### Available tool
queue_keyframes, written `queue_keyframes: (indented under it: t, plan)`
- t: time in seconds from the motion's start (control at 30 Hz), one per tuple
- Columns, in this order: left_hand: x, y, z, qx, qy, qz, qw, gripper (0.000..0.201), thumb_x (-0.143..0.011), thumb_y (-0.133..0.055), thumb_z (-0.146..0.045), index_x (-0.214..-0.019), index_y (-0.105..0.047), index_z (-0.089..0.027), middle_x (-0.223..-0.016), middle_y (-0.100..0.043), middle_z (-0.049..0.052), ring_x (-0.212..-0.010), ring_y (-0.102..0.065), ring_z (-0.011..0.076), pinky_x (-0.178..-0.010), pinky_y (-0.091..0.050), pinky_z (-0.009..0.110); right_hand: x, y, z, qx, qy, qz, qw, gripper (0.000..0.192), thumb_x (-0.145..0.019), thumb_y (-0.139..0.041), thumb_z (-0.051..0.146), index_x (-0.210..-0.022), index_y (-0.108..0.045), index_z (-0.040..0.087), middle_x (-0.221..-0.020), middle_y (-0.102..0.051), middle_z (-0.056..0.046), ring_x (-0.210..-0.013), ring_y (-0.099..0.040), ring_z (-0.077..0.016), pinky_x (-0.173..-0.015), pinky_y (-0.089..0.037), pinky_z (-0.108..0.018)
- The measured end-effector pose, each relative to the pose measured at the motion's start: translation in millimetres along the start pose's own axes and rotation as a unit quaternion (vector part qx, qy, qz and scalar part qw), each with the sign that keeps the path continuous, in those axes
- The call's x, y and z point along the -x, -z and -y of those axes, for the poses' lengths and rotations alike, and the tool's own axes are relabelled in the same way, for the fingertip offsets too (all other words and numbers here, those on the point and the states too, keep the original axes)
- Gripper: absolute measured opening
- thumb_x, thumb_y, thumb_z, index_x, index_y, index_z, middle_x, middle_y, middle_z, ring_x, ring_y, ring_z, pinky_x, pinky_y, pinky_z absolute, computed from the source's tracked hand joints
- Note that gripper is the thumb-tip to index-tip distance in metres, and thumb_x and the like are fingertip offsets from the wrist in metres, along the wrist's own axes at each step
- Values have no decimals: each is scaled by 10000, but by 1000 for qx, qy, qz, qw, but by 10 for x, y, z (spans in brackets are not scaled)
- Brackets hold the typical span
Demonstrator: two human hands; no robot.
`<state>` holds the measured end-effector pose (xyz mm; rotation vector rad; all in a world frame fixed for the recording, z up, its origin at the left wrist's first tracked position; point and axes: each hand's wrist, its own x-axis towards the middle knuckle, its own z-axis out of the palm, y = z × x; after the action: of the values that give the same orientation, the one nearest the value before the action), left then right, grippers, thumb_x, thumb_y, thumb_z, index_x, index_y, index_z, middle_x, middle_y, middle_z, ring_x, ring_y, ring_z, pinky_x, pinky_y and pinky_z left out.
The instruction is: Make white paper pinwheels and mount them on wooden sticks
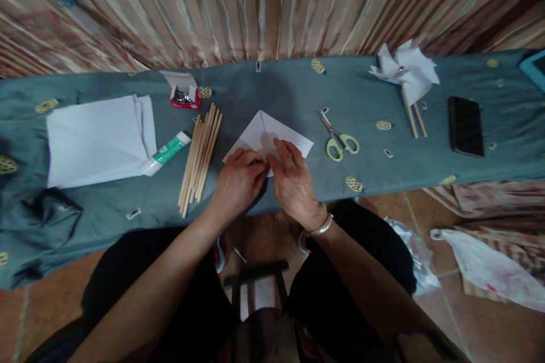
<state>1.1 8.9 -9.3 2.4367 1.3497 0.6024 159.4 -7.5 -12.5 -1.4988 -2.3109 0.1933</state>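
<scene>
Head view, 1 frame. Folded white paper (272, 131): laid on the grey-blue cloth-covered table (298, 85), at centre near the near edge, creases visible, near corner hidden under the hands. Left hand (237, 181): fingers pinched together on the paper's near-left edge. Right hand (293, 181): fingertips pressed flat on the paper just beside the left, bracelet at the wrist. Wooden sticks (200, 157): bundle lying just left of the paper. Glue tube (168, 152) and stack of white sheets (97, 139): further left. Scissors (338, 137): right of the paper, untouched. Paper pinwheel (406, 71) and phone (465, 126): far right. Judgement: a clean fold is best obtained if edges are aligned before the crease is pressed outward.
</scene>
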Motion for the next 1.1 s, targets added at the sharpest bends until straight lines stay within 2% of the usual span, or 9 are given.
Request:
queue_keyframes:
  t: [0.2, 0.37, 0.53, 0.63, 0.8, 0.93, 1.1]
  plan:
    - [16, 14, -17, 0, 10, 11, 1000, 248, -925, -477, -183, -948, -723, -162, -986, -661, 98, -930, -565, 243, -842, -490, 412, 14, 8, -4, -23, 7, 0, 1000, 358, -887, -437, 26, -1189, -613, 101, -1470, -481, -173, -1395, -384, -314, -1120, -412, -504]
    - [20, 16, -34, -6, 13, 19, 1000, 247, -916, -477, -176, -959, -719, -158, -987, -657, 99, -924, -557, 246, -852, -484, 424, -15, 2, 20, -19, -5, 5, 1000, 355, -888, -447, 27, -1203, -602, 82, -1470, -478, -194, -1392, -390, -336, -1082, -439, -526]
    - [31, 23, -38, -4, 8, 12, 1000, 211, -910, -512, -217, -937, -718, -175, -986, -649, 89, -930, -562, 245, -854, -484, 424, -4, 33, 38, -19, 7, 0, 1000, 340, -891, -430, 31, -1146, -635, 123, -1444, -517, -158, -1388, -398, -300, -1110, -429, -499]
    - [45, 34, -37, -7, 1, 12, 1000, 191, -900, -568, -272, -982, -712, -177, -1020, -648, 91, -964, -571, 258, -866, -484, 432, 31, 98, -80, -43, 9, -25, 999, 344, -904, -409, 70, -1153, -640, 124, -1438, -516, -153, -1378, -410, -286, -1128, -418, -486]
    - [67, 28, -22, -13, -3, 4, 1000, 165, -873, -608, -247, -1001, -699, -197, -1053, -653, 91, -1004, -577, 268, -878, -477, 440, 69, 172, -421, -67, -61, -107, 990, 456, -952, -348, 162, -1384, -492, 157, -1453, -507, -142, -1384, -429, -277, -1139, -380, -552]
    - [78, 27, -22, -23, -12, 2, 1000, 172, -895, -580, -241, -1022, -690, -205, -1071, -662, 90, -1020, -576, 265, -884, -465, 440, 58, 118, -582, -48, -74, -96, 991, 471, -972, -349, 215, -1423, -445, 117, -1439, -522, -178, -1376, -447, -285, -1117, -396, -555]
    - [79, 61, -18, -33, -25, 8, 999, 195, -904, -552, -226, -1037, -692, -204, -1077, -686, 91, -1012, -574, 272, -870, -447, 447, 50, 109, -595, -32, -54, -94, 994, 423, -981, -359, 220, -1350, -526, 95, -1316, -624, -181, -1249, -559, -279, -1066, -441, -512]
